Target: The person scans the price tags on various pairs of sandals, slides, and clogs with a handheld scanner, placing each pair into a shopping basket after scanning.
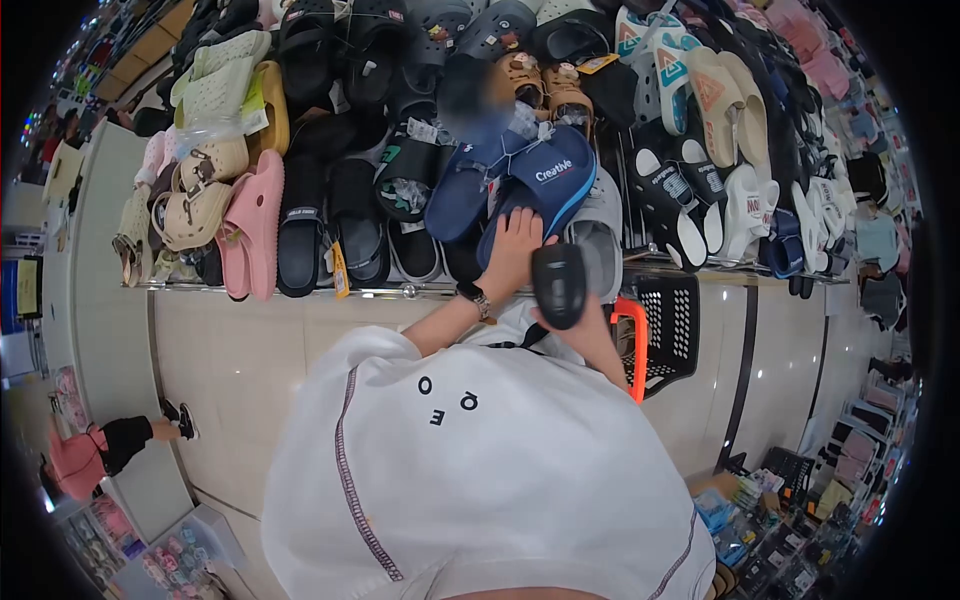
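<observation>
My left hand (515, 250), with a watch at its wrist, rests on the lower part of a navy blue slide (553, 180) marked "Creative". Its fingers are stretched out and slightly apart over the slide. A matching navy slide (457, 195) lies just left of it, joined by a plastic tie. Close by on the right, my right hand (585, 325) is closed around a black rounded handheld device (559, 285), which hides most of its fingers. A grey clog (602, 235) sits beside the "Creative" slide. Black slides (357, 230) are to the left.
Many slippers and clogs fill the sloping rack, including pink slides (253, 225) and a beige clog (192, 215). A metal rail (385, 292) runs along its front. A black basket (668, 335) with an orange handle (638, 345) stands below right. A person (100, 445) is at far left.
</observation>
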`<state>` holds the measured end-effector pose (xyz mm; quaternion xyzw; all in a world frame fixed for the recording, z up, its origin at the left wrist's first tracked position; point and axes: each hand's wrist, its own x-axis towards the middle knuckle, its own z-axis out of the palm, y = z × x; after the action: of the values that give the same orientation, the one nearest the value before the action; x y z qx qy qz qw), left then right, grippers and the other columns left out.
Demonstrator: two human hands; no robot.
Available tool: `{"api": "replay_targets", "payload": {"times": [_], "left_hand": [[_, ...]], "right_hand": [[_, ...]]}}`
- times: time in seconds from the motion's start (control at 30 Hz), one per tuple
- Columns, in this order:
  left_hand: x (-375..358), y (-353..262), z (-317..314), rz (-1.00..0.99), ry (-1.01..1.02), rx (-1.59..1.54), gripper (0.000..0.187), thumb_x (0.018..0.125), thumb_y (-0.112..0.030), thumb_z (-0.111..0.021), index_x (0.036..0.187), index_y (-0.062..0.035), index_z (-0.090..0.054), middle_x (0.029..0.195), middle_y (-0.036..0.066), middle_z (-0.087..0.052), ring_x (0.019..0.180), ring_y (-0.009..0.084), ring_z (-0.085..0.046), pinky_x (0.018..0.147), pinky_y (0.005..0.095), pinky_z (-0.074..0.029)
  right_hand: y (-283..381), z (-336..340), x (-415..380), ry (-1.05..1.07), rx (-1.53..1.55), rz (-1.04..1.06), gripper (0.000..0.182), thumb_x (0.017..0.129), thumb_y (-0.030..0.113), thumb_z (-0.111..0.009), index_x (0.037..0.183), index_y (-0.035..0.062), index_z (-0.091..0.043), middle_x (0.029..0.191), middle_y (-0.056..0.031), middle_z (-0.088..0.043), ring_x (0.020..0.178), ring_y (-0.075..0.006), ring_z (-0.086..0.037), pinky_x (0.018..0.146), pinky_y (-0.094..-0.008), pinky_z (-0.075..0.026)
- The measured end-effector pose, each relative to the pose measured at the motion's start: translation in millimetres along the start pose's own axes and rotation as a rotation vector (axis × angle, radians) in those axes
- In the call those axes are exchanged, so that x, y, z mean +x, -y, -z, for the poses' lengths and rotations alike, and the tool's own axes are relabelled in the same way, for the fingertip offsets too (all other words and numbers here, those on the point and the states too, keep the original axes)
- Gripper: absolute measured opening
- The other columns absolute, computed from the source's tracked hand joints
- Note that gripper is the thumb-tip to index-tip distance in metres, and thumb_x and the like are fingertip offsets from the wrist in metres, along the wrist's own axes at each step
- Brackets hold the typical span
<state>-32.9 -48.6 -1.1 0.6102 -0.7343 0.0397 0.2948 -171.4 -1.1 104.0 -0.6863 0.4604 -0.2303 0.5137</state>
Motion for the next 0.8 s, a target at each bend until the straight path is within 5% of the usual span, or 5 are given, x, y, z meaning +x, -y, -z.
{"api": "replay_targets", "payload": {"times": [0.2,0.27,0.4,0.73,0.8], "left_hand": [[0,7,25,-0.062,-0.068,-0.095,0.036,0.077,-0.025,-0.052,0.100,0.0033,-0.049,0.100,0.017,-0.049,0.096,0.0296,-0.046,0.083,0.0399,-0.036],[0,18,36,0.020,0.064,-0.304,0.031,0.074,-0.020,-0.054,0.096,0.0008,-0.051,0.098,0.013,-0.050,0.094,0.0285,-0.047,0.080,0.0382,-0.037],[15,28,50,0.261,-0.026,-0.071,0.020,0.070,-0.018,-0.057,0.082,-0.0040,-0.049,0.084,0.010,-0.045,0.085,0.0262,-0.046,0.073,0.0361,-0.036],[55,52,24,0.396,-0.114,-0.168,0.047,0.067,-0.027,-0.068,0.095,-0.0004,-0.041,0.092,0.015,-0.046,0.087,0.0308,-0.049,0.070,0.0381,-0.041],[62,52,20,0.588,-0.107,-0.386,0.051,0.069,-0.030,-0.069,0.097,0.0002,-0.040,0.089,0.015,-0.049,0.080,0.0305,-0.052,0.068,0.0380,-0.042]], "right_hand": [[-8,-22,17,0.006,0.113,0.188,0.034,0.064,0.013,-0.073,0.091,0.0012,-0.055,0.082,-0.0065,-0.059,0.075,-0.0132,-0.054,0.068,-0.0275,-0.044],[-9,-15,13,0.086,0.149,0.071,0.035,0.067,0.005,-0.065,0.098,-0.0008,-0.051,0.090,-0.0112,-0.058,0.086,-0.0204,-0.056,0.077,-0.0298,-0.043],[-22,-8,10,0.051,0.102,0.064,0.034,0.066,0.005,-0.065,0.097,0.0002,-0.053,0.090,-0.0118,-0.060,0.083,-0.0208,-0.058,0.074,-0.0296,-0.044],[-26,6,1,0.005,0.103,-0.050,0.030,0.067,0.009,-0.064,0.093,-0.0028,-0.054,0.081,-0.0126,-0.061,0.074,-0.0167,-0.057,0.068,-0.0290,-0.044],[-26,9,0,0.001,0.127,-0.070,0.027,0.066,0.009,-0.065,0.088,-0.0033,-0.055,0.076,-0.0114,-0.060,0.070,-0.0141,-0.056,0.064,-0.0284,-0.044]]}}
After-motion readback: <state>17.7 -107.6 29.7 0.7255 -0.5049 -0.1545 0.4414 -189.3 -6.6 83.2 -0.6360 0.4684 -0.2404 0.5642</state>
